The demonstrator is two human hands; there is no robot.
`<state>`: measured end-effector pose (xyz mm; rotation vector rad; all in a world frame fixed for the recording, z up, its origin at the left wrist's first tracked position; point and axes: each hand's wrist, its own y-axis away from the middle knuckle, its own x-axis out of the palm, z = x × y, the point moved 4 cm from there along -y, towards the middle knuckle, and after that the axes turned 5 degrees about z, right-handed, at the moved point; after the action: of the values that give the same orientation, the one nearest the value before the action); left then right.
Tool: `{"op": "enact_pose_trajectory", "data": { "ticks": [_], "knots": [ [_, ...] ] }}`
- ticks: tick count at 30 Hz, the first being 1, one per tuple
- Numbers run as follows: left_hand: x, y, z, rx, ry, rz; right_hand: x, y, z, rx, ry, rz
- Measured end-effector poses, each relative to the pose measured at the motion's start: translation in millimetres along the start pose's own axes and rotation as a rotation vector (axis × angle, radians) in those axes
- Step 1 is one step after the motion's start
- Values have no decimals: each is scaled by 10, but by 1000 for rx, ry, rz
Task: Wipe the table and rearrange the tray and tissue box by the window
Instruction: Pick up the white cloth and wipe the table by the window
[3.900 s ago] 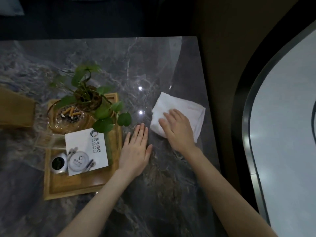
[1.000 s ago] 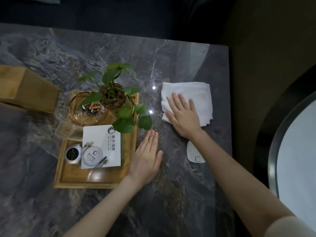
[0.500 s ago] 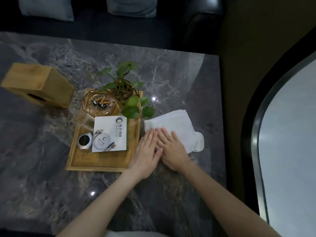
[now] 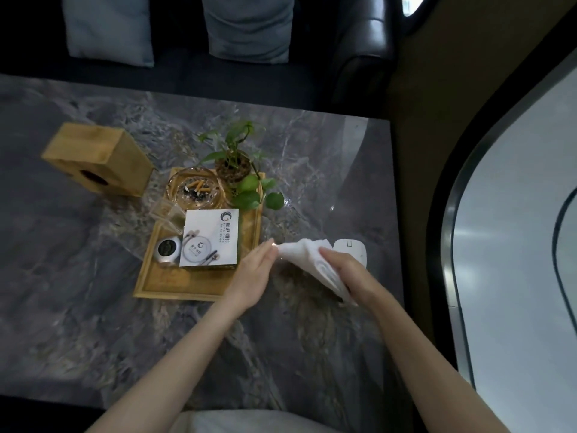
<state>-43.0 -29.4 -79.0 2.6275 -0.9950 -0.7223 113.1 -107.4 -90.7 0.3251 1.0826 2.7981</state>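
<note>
A white cloth [image 4: 307, 256] is lifted off the dark marble table [image 4: 312, 354], stretched between both hands. My left hand [image 4: 253, 275] pinches its left corner just right of the wooden tray [image 4: 175, 284]. My right hand [image 4: 343, 270] grips its bunched lower right part. The tray holds a small potted plant [image 4: 232, 165], a glass ashtray with cigarette butts [image 4: 195, 189], a white card [image 4: 212, 237] and a small round silver item [image 4: 168, 250]. The wooden tissue box [image 4: 100, 162] lies on the table, left of and behind the tray.
A white oval device [image 4: 351, 250] lies on the table right behind the cloth. The window [image 4: 515, 245] curves along the right side past the table's edge. A dark sofa with grey cushions [image 4: 249, 29] runs behind the table.
The cloth was pressed flat under my right hand and slid toward the tray. Now both hands have picked it up off the table, and the white oval device is uncovered.
</note>
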Motion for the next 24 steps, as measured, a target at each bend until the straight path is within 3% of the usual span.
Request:
{"op": "enact_pose_trajectory", "data": {
  "ticks": [2, 5, 9, 13, 17, 20, 24],
  "knots": [
    [-57, 31, 8, -44, 192, -33, -37, 62, 66, -10, -332, 52],
    [-119, 30, 0, -91, 475, -22, 46, 202, 212, -133, -585, 177],
    [-256, 92, -105, -14, 666, 4, 331, 313, 357, -150, -786, 326],
    [-487, 244, -98, -4, 955, 15, 722, 251, 431, -106, -810, 462],
    [-804, 430, 106, -126, 979, 128, 1093, 104, 451, -71, -863, 514],
    [-1191, 600, 260, -206, 893, 163, 1369, -37, 428, -46, -871, 438],
    [-1767, 802, 367, -190, 754, 149, 1841, -265, 388, -2, -796, 367]
  ]
}}
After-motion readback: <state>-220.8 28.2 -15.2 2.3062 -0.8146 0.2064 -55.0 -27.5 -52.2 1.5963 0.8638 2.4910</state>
